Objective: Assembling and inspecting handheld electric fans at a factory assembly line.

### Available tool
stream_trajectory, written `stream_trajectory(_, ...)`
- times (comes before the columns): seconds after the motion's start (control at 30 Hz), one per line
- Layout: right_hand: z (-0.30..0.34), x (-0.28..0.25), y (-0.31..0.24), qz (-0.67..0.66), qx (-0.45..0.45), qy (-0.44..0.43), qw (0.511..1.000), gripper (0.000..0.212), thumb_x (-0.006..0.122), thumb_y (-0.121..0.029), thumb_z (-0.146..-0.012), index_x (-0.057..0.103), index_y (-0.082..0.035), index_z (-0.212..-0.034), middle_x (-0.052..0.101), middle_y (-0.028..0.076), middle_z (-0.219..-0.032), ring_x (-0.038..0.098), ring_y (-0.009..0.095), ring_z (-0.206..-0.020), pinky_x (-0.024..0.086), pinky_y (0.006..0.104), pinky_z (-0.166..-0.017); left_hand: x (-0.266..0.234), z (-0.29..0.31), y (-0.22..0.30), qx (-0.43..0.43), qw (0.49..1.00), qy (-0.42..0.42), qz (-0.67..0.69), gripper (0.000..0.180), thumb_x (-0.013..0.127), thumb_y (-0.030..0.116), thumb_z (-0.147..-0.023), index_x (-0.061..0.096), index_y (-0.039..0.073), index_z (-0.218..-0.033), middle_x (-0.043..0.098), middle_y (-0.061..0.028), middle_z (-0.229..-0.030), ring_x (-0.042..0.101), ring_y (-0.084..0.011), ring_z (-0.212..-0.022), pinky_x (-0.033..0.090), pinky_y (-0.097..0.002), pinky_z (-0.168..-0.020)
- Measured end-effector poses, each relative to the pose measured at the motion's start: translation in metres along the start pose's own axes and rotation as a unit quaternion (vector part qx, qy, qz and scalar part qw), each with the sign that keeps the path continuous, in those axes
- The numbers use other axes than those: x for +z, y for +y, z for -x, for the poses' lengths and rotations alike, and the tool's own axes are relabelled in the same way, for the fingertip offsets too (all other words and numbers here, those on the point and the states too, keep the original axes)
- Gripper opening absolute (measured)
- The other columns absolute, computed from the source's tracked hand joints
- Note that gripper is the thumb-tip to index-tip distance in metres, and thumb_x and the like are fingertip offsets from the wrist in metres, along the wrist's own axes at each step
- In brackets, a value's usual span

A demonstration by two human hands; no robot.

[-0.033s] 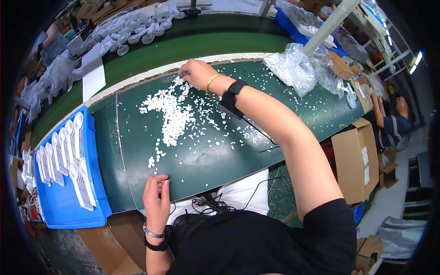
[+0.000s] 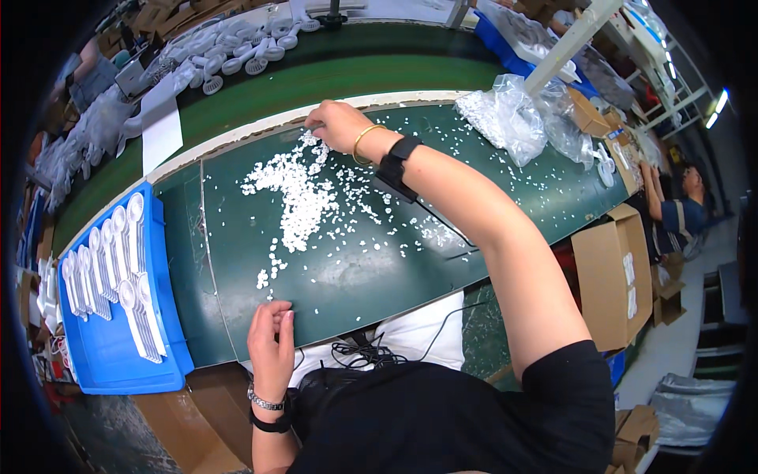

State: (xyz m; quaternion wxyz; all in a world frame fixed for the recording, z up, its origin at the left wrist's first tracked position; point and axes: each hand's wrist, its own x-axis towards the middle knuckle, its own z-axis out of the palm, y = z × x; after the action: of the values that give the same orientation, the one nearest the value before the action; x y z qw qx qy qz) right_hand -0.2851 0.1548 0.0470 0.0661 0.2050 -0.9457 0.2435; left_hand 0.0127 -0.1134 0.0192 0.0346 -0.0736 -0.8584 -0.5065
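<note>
Small white plastic pieces (image 2: 304, 209) lie in a loose heap on the dark green tabletop (image 2: 355, 288), with many more scattered to its right. My right hand (image 2: 339, 126) reaches over to the heap's far end. Its fingers point down and are drawn together at the pieces there; whatever is between the fingertips is hidden. My left hand (image 2: 270, 340) rests at the table's near edge, just below a short trail of pieces. Its fingers are curled in with the thumb beside them, and anything inside is too small or hidden to make out.
A blue tray (image 2: 178, 316) at left holds rows of white long-handled parts (image 2: 130, 261). Clear plastic bags (image 2: 513, 118) lie at far right. A green conveyor belt (image 2: 379, 59) runs behind, with white handheld-fan-like parts (image 2: 237, 55) beyond. An open cardboard box (image 2: 608, 276) stands right; another person (image 2: 679, 213) is beyond.
My right hand has shifted very slightly toward the far left at the heap's end. My left hand looks the same.
</note>
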Motion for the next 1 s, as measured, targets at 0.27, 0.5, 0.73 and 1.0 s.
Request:
stream_trajectory(0.27, -0.019, 0.032, 0.001, 0.002, -0.052, -0.009, 0.999, 0.025, 0.066, -0.009, -0.090, 0.077, -0.010, -0.113, 0.071, 0.017, -0.117, 0.066, 0.038, -0.110, 0.052, 0.0444, -0.099, -0.001, -0.004, -0.003, -0.004, 0.998, -0.001, 0.059, 0.009, 0.064, 0.000, -0.097, 0.065, -0.003, -0.106, 0.063, -0.0093, -0.091, 0.062, -0.0161, -0.076, 0.051, -0.0274, -0.070)
stream_trajectory(0.5, -0.009, 0.026, -0.013, 0.011, -0.043, -0.065, 0.997, 0.019, 0.068, -0.011, -0.090, 0.077, -0.006, -0.107, 0.072, 0.014, -0.110, 0.065, 0.035, -0.108, 0.051, 0.0437, -0.096, 0.000, -0.004, -0.004, 0.029, 0.998, 0.014, 0.052, 0.008, 0.063, -0.003, -0.098, 0.065, -0.006, -0.105, 0.060, -0.0054, -0.091, 0.058, -0.0089, -0.075, 0.048, -0.0222, -0.067)
stream_trajectory(0.73, 0.001, 0.028, -0.019, 0.008, -0.053, -0.071, 0.996, 0.015, 0.071, -0.012, -0.087, 0.077, -0.006, -0.098, 0.072, 0.013, -0.103, 0.067, 0.034, -0.099, 0.053, 0.0435, -0.089, 0.004, -0.005, -0.006, 0.033, 0.998, 0.020, 0.053, 0.008, 0.064, -0.002, -0.098, 0.065, -0.006, -0.105, 0.060, -0.0054, -0.091, 0.058, -0.0092, -0.075, 0.048, -0.0225, -0.067)
stream_trajectory(1.0, 0.023, 0.023, -0.027, 0.004, -0.059, -0.049, 0.997, 0.011, 0.070, -0.011, -0.086, 0.075, -0.004, -0.093, 0.072, 0.013, -0.097, 0.068, 0.033, -0.094, 0.054, 0.0426, -0.085, 0.005, -0.003, -0.007, 0.033, 0.997, 0.026, 0.058, 0.008, 0.064, -0.002, -0.098, 0.065, -0.006, -0.105, 0.061, -0.0054, -0.091, 0.059, -0.0087, -0.075, 0.048, -0.0223, -0.067)
